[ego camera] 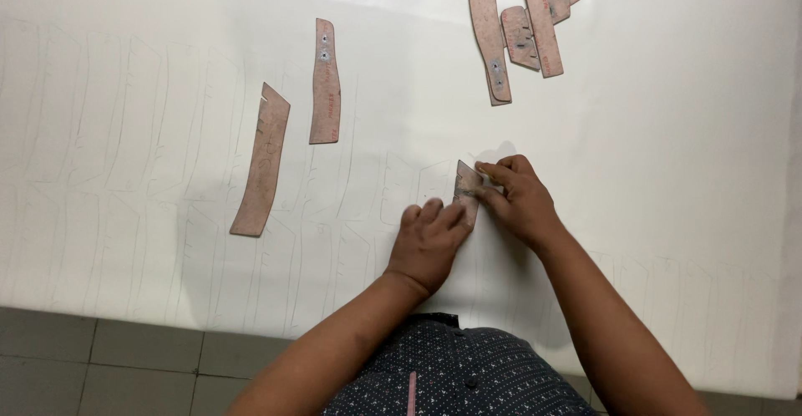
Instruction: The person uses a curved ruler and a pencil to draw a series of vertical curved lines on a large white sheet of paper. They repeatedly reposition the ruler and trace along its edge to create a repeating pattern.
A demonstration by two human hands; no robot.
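Note:
A small brown cardboard template (pixel 466 184) lies flat on a large white sheet (pixel 668 132) marked with faint pencil outlines. My left hand (pixel 428 245) presses down on the template's lower end with its fingers spread flat. My right hand (pixel 518 199) rests at the template's upper right edge, fingers pinched together near it; whether it holds a pencil I cannot tell. Most of the template is hidden under both hands.
Two long brown cardboard templates (pixel 262 160) (pixel 326 82) lie to the left on the sheet. A pile of several more templates (pixel 518 32) sits at the top right. Grey tiled floor (pixel 125 366) shows below the sheet's near edge.

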